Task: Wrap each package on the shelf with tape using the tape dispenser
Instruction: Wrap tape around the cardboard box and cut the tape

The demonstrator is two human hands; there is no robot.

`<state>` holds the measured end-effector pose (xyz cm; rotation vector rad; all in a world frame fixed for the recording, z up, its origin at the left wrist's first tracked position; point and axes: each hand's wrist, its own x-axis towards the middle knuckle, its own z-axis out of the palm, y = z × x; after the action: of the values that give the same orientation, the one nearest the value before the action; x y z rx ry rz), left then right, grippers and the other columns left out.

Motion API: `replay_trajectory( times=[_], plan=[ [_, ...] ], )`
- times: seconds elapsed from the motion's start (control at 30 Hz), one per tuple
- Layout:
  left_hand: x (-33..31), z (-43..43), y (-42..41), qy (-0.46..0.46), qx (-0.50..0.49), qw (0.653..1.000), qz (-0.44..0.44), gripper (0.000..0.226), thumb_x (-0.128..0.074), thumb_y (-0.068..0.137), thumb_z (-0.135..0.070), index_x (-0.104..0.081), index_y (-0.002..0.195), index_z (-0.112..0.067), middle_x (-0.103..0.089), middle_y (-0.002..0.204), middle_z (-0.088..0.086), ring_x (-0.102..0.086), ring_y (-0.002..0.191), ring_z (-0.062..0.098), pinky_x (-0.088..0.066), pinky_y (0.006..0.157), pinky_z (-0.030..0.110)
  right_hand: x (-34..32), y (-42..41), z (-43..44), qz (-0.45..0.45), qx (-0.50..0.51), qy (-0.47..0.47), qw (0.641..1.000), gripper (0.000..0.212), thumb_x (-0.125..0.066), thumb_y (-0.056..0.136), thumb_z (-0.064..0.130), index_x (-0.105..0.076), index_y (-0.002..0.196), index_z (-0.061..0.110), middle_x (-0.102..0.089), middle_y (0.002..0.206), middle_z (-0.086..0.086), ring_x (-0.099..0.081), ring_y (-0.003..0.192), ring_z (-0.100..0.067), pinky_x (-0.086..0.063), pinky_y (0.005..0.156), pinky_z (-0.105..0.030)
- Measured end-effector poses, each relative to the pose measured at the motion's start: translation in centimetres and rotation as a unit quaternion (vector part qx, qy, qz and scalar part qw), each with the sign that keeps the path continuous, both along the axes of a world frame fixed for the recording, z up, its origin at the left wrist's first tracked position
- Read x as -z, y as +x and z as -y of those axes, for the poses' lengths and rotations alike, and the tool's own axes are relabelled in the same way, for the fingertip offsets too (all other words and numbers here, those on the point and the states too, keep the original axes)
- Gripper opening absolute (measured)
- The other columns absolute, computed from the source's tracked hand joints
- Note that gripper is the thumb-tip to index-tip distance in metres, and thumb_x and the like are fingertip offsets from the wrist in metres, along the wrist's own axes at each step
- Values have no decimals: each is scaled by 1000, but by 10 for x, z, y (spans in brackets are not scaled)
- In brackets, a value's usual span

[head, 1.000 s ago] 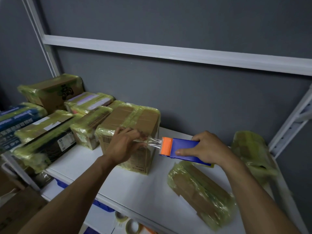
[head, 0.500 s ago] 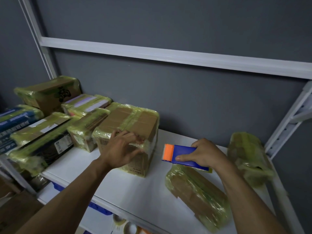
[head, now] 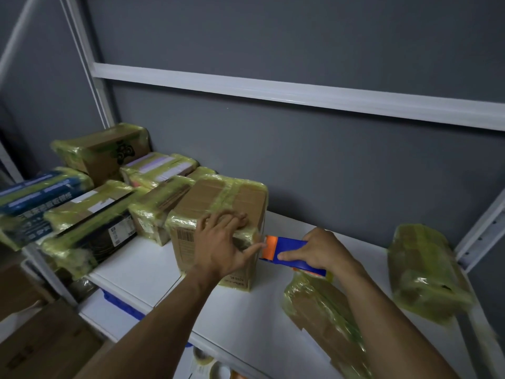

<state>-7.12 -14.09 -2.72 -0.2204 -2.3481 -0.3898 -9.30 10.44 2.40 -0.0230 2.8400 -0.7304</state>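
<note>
On the white shelf (head: 153, 269), near the middle, I see a brown cardboard box (head: 218, 198) standing upright with yellowish tape already over its top and corners. My view has the left hand (head: 221, 242) laid over the box's upper front edge, palm down. Its fingers (head: 232, 217) are spread and flat on the top face, and the thumb stretches out along the front toward the right corner. The left forearm runs up from the lower left, fairly straight.

Just beside that corner is the tape dispenser (head: 287, 247), blue with an orange end (head: 270, 247) that touches or nearly touches the box's right edge. The right hand (head: 319, 250) grips the blue body from above. Its fingers are curled over the far side and one digit lies straight along the near side. The wrist is bent slightly, and the forearm comes in from the lower right.

Under that forearm lies a flat taped package (head: 319, 310). Another wrapped package (head: 426, 272) sits well apart at the right. More taped packages (head: 90, 214) crowd the shelf's left end, touching the box.
</note>
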Motion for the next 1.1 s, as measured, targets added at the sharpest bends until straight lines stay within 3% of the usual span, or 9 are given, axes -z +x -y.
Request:
replay_trajectory(
  times=[0.27,0.5,0.73,0.83,0.9,1.0,1.1],
  plan=[
    [7,-6,-5,38,-21,998,-38,49,-76,72,-66,-79,103,-28,-75,108,-17,-64,92,11,-42,90,40,2,-5,16,-29,-7,22,999,67,-86,60,71,-47,66,18,-48,63,2,-49,55,-15,-32,51,-28],
    [5,-8,-12,64,-25,997,-45,42,-76,68,-62,-80,93,-29,-76,98,-18,-64,86,8,-41,86,39,3,-10,22,-71,-14,68,995,68,-84,60,73,-46,68,18,-48,66,2,-48,57,-15,-30,49,-29],
    [6,-5,-11,66,-17,997,-32,45,-76,71,-64,-79,99,-30,-76,101,-19,-63,91,5,-37,88,37,16,-3,24,-114,-10,87,990,64,-81,67,73,-48,74,18,-53,72,4,-53,61,-12,-31,47,-26],
    [10,-3,-10,91,15,995,-34,44,-78,70,-64,-78,99,-31,-74,102,-23,-62,98,5,-33,91,33,23,-3,13,-128,25,91,987,60,-78,72,70,-53,86,18,-62,88,2,-61,76,-19,-39,53,-27],
    [11,4,-9,124,36,991,-39,41,-82,67,-63,-78,96,-33,-72,105,-26,-56,114,7,-30,99,33,25,-3,3,-135,35,73,988,58,-75,73,72,-55,83,19,-64,87,2,-63,76,-19,-49,58,-30],
    [9,11,-6,114,31,992,-45,40,-77,70,-68,-75,95,-36,-61,134,-20,-30,145,17,-20,116,44,25,-2,-5,-159,34,25,986,60,-71,73,78,-59,80,20,-64,80,4,-64,72,-14,-54,60,-30],
    [12,1,9,102,0,995,-10,55,-63,71,-83,-68,107,-43,-38,158,-6,-11,154,30,-5,122,56,29,4,-8,-151,37,-1,988,58,-67,79,78,-58,84,21,-65,85,4,-66,75,-14,-57,64,-31]
  ],
)
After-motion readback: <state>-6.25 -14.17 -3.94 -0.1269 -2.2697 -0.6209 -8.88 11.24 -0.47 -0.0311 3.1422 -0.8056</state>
